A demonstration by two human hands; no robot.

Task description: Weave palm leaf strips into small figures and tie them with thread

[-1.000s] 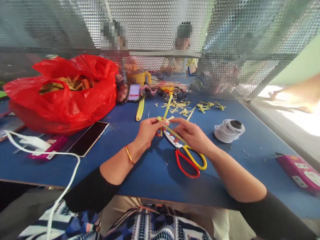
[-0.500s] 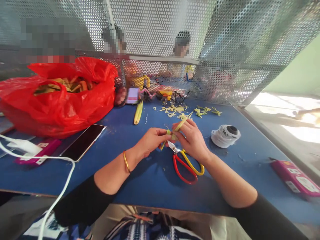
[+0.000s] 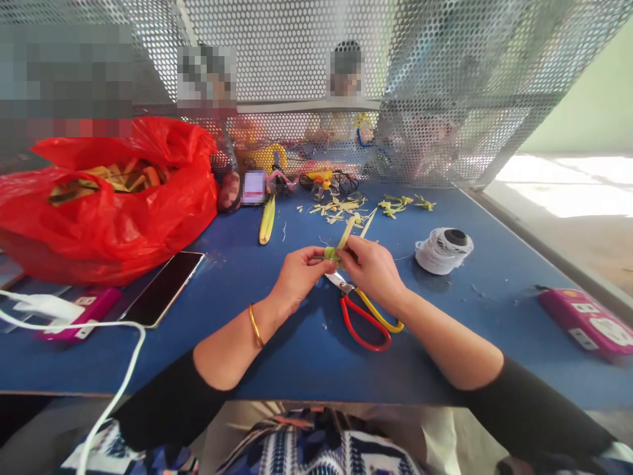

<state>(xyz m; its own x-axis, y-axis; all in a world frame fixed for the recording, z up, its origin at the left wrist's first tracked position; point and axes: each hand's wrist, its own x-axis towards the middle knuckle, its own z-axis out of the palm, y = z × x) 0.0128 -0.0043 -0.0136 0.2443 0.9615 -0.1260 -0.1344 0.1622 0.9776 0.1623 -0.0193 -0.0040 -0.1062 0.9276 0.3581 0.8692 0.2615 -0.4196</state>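
Between the fingertips of both hands is a pale green leaf strip (image 3: 345, 232), part of it folded into a small green knot. My left hand (image 3: 302, 274) pinches the knot from the left. My right hand (image 3: 373, 269) is closed on the strip from the right, its free end sticking up past the fingers. Just below the hands lie scissors (image 3: 363, 324) with one red and one yellow handle, their blades partly under the fingers. Behind the hands are scattered leaf scraps (image 3: 341, 208) and a longer yellow-green stalk bundle (image 3: 268, 221).
A red plastic bag (image 3: 163, 218) of dried strips fills the left. A dark phone (image 3: 164, 289), a purple power strip (image 3: 82, 313) and a white cable (image 3: 129, 369) lie nearby. To the right are a white thread spool (image 3: 440, 254) and another purple power strip (image 3: 588, 320). A perforated metal screen (image 3: 281, 59) stands behind.
My right hand has turned and drawn in beside my left, bringing the strip from a crossed, spread shape round into a compact green knot. The scissors stay on the table.
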